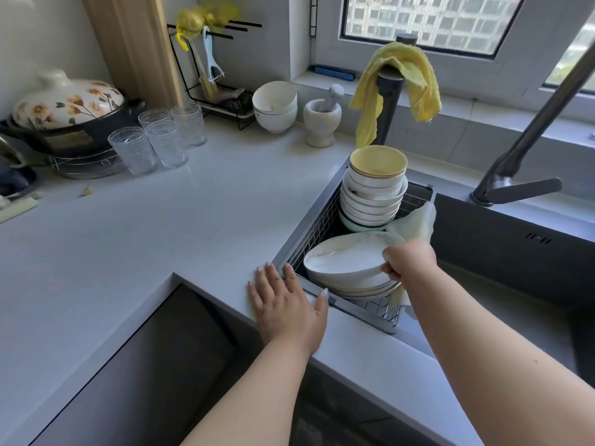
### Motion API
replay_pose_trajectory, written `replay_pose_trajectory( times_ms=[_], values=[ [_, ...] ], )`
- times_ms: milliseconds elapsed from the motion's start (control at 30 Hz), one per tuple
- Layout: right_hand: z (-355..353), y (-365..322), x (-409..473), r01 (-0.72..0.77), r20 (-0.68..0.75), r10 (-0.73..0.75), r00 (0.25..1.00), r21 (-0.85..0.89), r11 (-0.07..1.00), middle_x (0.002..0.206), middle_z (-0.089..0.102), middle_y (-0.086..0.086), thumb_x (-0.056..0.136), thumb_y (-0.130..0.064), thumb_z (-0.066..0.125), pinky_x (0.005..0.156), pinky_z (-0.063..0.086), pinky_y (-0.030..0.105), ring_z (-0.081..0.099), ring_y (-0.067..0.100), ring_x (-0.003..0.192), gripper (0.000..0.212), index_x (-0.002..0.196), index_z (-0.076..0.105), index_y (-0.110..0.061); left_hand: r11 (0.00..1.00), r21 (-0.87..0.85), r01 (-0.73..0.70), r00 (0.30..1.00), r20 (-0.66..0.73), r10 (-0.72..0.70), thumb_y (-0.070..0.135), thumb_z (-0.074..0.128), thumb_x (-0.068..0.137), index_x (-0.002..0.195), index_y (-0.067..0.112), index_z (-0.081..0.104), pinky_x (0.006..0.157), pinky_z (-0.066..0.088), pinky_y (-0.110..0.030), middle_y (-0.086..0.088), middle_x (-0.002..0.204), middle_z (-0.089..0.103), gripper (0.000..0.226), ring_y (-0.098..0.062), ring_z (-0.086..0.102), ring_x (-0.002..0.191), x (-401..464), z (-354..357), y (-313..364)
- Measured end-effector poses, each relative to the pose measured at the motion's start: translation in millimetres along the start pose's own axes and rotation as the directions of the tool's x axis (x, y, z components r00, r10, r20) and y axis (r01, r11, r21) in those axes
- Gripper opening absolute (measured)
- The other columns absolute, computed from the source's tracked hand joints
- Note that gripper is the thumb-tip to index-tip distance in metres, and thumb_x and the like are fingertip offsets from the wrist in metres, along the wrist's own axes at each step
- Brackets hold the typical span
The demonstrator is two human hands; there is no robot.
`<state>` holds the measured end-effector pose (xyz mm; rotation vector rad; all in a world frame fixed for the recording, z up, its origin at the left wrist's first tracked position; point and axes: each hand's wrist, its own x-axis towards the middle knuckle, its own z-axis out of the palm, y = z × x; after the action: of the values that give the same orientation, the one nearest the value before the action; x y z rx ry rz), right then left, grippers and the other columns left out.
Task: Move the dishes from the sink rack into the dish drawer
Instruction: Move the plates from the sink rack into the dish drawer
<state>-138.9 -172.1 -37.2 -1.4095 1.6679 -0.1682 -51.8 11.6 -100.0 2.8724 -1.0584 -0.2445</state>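
While the right hand [406,262] pinches the near rim of the top shallow plate [347,260], thumb over the edge and fingers curled beneath it, the first lift out of the sink rack [317,225] looks to be just starting. That plate lies tilted on a short stack of similar plates [367,289] at the rack's near end, and it is still touching the ones below. The left hand [288,305] lies flat with fingers spread on the counter [161,226], at the corner where the counter edge meets the rack's near-left rim, holding nothing and seemingly bracing.

At the rack's far end stands a tall pile of white bowls [372,201], topped by a yellow-lined bowl [378,162], with a pale cloth [415,225] draped over the rack's right wall just beside it. Nothing has plainly left the rack, so the task seems barely begun.

The dish drawer itself I cannot make out; a dark cabinet front [154,365] below the counter's inner corner may be where it sits. The next move probably calls for raising the plate clear of the stack without dragging its neighbours, likely with the free hand supporting the far rim, then carrying it down to the drawer, which would have to be opened first.
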Motion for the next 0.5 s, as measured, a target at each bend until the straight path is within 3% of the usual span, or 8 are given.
replay_pose_trajectory(
  times_ms=[100, 200, 300, 400, 500],
  values=[
    [-1, -5, -2, -0.013, -0.001, 0.013, 1.0, 0.111, 0.994, 0.032, 0.052, 0.005, 0.086, 0.003, 0.047, 0.047, 0.042, 0.022, 0.048, 0.017, 0.037, 0.015, 0.074, 0.056, 0.003, 1.0, -0.001, -0.001, 1.0, -0.001, 0.001, 0.067, 0.011, 0.09, 0.153, 0.011, -0.005, 0.118, -0.007, -0.054, -0.02, 0.16, -0.009, 0.087, -0.036, -0.017, 0.146, 0, 0, -1],
    [-1, -4, -4, -0.027, -0.008, 0.029, 1.0, 0.191, 0.981, 0.038, 0.055, 0.006, 0.084, 0.003, 0.048, 0.045, 0.044, 0.022, 0.048, 0.017, 0.038, 0.019, 0.067, 0.055, 0.002, 1.0, 0.005, 0.002, 1.0, -0.002, -0.002, 0.067, 0.012, 0.09, 0.153, 0.01, -0.003, 0.117, -0.007, -0.054, -0.02, 0.16, -0.008, 0.087, -0.036, -0.016, 0.146, 0, 0, -1],
    [0, -3, -7, -0.035, -0.027, 0.044, 0.999, 0.268, 0.963, 0.051, 0.056, 0.009, 0.082, 0.003, 0.05, 0.045, 0.039, 0.024, 0.046, 0.018, 0.039, 0.021, 0.061, 0.051, -0.001, 1.0, 0.007, -0.002, 1.0, -0.002, 0.002, 0.067, 0.011, 0.09, 0.153, 0.01, -0.003, 0.118, -0.007, -0.054, -0.02, 0.16, -0.007, 0.086, -0.037, -0.016, 0.146, 0, 0, -1],
    [-1, -2, -8, -0.055, -0.021, 0.067, 0.998, 0.357, 0.932, 0.036, 0.043, 0.005, 0.079, 0.006, 0.045, 0.045, 0.028, 0.028, 0.035, 0.019, 0.041, 0.027, 0.057, 0.038, -0.007, 1.0, 0.011, -0.005, 1.0, 0.0, 0.005, 0.067, 0.01, 0.091, 0.153, 0.011, -0.004, 0.118, -0.006, -0.054, -0.02, 0.16, -0.007, 0.086, -0.036, -0.015, 0.146, 0, -1, -1],
    [-10, 0, -15, -0.086, 0.003, 0.096, 0.995, 0.47, 0.879, 0.046, 0.043, 0.006, 0.077, 0.006, 0.047, 0.045, 0.028, 0.027, 0.033, 0.019, 0.043, 0.023, 0.06, 0.039, -0.007, 1.0, 0.012, -0.003, 1.0, 0.002, 0.003, 0.068, 0.01, 0.091, 0.153, 0.01, -0.003, 0.118, -0.006, -0.054, -0.02, 0.16, -0.007, 0.086, -0.036, -0.014, 0.147, -1, -2, -1]
  ],
)
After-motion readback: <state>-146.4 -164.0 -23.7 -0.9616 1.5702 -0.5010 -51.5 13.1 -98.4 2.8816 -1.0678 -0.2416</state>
